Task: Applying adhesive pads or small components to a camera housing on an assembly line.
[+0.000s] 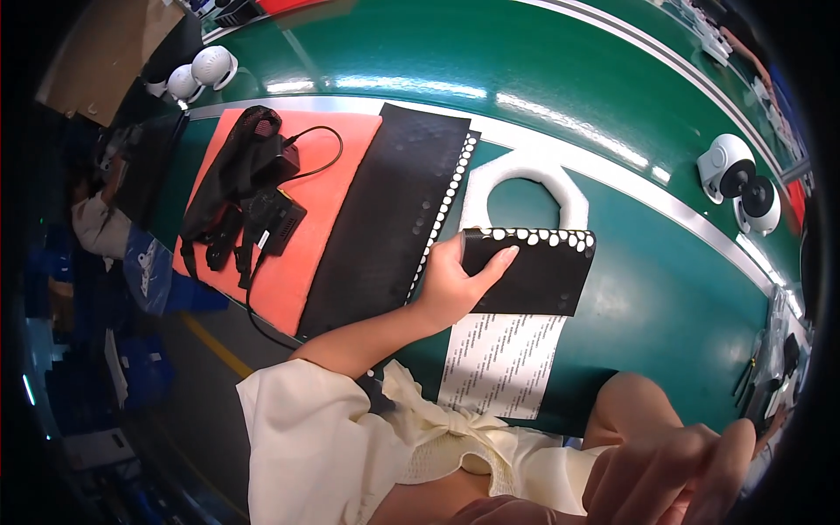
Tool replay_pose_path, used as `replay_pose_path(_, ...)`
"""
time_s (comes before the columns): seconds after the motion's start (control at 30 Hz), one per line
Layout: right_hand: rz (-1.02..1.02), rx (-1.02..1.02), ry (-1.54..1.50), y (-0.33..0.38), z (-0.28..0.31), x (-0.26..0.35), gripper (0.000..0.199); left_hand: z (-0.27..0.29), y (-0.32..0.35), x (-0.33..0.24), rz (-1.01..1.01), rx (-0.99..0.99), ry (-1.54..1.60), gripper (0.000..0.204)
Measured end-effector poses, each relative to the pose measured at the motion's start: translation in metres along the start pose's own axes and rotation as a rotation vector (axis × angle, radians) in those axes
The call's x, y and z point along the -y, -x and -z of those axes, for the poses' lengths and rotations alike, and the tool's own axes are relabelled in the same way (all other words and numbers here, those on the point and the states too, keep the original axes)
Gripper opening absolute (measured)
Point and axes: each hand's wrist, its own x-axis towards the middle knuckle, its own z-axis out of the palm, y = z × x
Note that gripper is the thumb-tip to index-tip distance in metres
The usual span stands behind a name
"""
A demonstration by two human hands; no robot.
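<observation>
My left hand point(451, 284) grips a black sheet point(534, 280) by its left end, thumb on the front and the other fingers hidden behind. White ovals line the sheet's upper edge. Below it a strip of white printed backing paper point(499, 367) shows, reaching the table's near edge; whether the two are joined I cannot tell. Close to the camera at the lower right, my right hand point(669, 472) is raised with its fingers curled together; anything in them is hidden. Just beyond the black sheet lies a white padded ring point(570, 194), partly covered by it.
Left of my left hand, a larger stack of black sheets point(394, 192) with white ovals overlaps an orange-pink sheet point(328, 227) bearing black cables and adapters point(280, 219). White cameras stand at far left point(212, 67) and right point(726, 166). A metal rail point(612, 166) crosses the green table.
</observation>
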Motion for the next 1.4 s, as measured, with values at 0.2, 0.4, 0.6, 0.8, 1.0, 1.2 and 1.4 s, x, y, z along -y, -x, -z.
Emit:
replay_pose_path(0.2, 0.062, -0.062, 0.302, 0.014, 0.0, 0.0, 0.041, 0.003, 0.0, 0.001, 0.042, 0.013, -0.005, 0.014)
replay_pose_path(0.4, 0.264, 0.067, 0.118, 0.02, 0.005, -0.003, 0.039, 0.001, 0.0, -0.001, 0.009, -0.002, 0.018, 0.013)
replay_pose_path(0.6, 0.054, -0.301, 0.386, 0.046, -0.009, -0.005, 0.066, 0.003, 0.002, -0.001, 0.024, -0.017, 0.017, 0.014)
replay_pose_path(0.8, 0.019, 0.317, 1.015, 0.06, 0.014, 0.011, 0.05, -0.005, -0.002, -0.001, 0.011, 0.013, 0.024, 0.014)
replay_pose_path(1.0, 0.159, 0.078, 0.404, 0.063, 0.017, -0.012, 0.047, 0.003, 0.001, -0.001, -0.007, -0.043, 0.032, 0.012)
replay_pose_path(1.2, 0.307, -0.118, -0.164, 0.07, 0.013, -0.046, 0.045, -0.003, -0.002, -0.002, 0.003, 0.008, 0.022, 0.015)
replay_pose_path(1.4, -0.03, 0.053, -0.13, 0.037, 0.02, -0.026, 0.04, -0.001, 0.0, -0.001, 0.008, -0.01, -0.002, 0.012)
